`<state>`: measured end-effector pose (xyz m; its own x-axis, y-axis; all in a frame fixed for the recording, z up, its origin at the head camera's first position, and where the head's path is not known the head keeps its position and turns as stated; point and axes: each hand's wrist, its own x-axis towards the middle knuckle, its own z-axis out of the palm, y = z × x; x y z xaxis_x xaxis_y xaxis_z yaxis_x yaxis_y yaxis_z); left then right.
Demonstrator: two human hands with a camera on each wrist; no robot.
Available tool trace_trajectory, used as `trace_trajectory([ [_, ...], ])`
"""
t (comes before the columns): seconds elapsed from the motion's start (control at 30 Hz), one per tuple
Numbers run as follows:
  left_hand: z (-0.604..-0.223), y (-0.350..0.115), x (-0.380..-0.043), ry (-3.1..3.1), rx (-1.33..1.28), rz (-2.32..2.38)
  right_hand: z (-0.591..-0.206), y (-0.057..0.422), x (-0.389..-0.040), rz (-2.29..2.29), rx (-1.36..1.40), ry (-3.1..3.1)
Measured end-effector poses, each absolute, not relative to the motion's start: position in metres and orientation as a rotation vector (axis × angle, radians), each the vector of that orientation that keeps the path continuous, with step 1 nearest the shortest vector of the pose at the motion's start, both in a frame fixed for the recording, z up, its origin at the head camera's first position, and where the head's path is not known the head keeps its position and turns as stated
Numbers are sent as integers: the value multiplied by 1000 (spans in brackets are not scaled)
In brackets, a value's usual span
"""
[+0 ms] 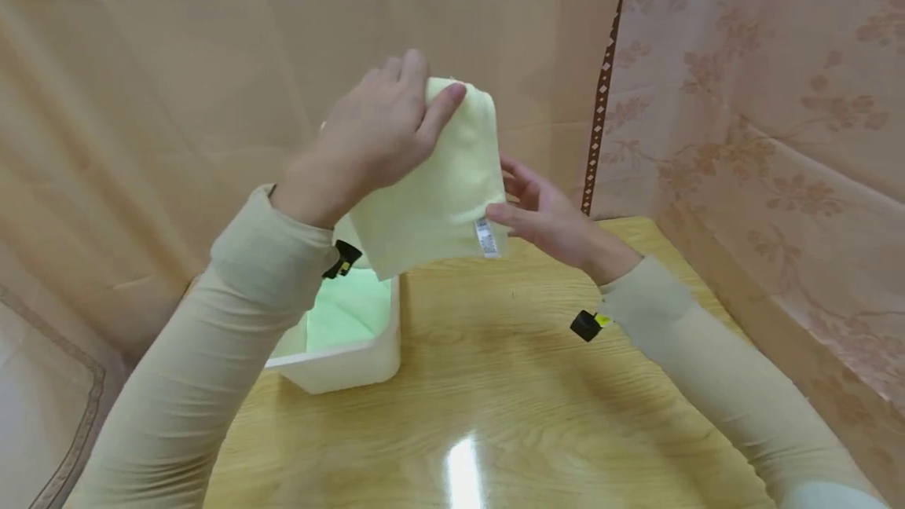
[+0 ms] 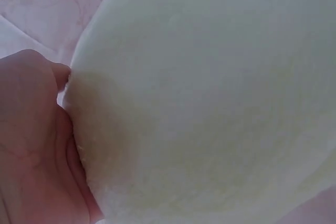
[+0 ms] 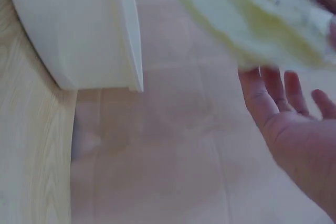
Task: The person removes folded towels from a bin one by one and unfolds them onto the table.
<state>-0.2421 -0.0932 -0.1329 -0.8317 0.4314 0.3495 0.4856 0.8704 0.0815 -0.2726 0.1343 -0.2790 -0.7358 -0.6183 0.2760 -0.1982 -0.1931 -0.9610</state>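
Note:
A pale yellow folded towel (image 1: pixel 431 195) is held up above the table in the head view, a white label (image 1: pixel 486 238) at its lower right corner. My left hand (image 1: pixel 378 124) grips its top edge, thumb on the near face; the other fingers are hidden behind. At the right edge, my right hand (image 1: pixel 547 218) has its thumb on the near face by the label and its fingers behind. The right wrist view shows right-hand fingers (image 3: pixel 257 95) loosely bent against the towel's edge (image 3: pixel 247 24). The towel (image 2: pixel 210 103) fills most of the left wrist view.
A white plastic bin (image 1: pixel 353 368) stands on the wooden table (image 1: pixel 495 375) at left, below the towel, with light green cloth (image 1: pixel 349 309) inside. Beige curtain (image 1: pixel 247 61) hangs behind the table, and flowered curtain (image 1: pixel 778 140) along the right side.

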Motion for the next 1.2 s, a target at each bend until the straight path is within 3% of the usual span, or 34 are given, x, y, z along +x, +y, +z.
trace_trajectory([
  [0.57,-194,-12,-250,-2863,-608,-185,-325,211,-244,-2028,-672,1769],
  [1.2,-351,57,-273,-3153,-564,-204,-426,293,-226,-1811,-315,1806],
])
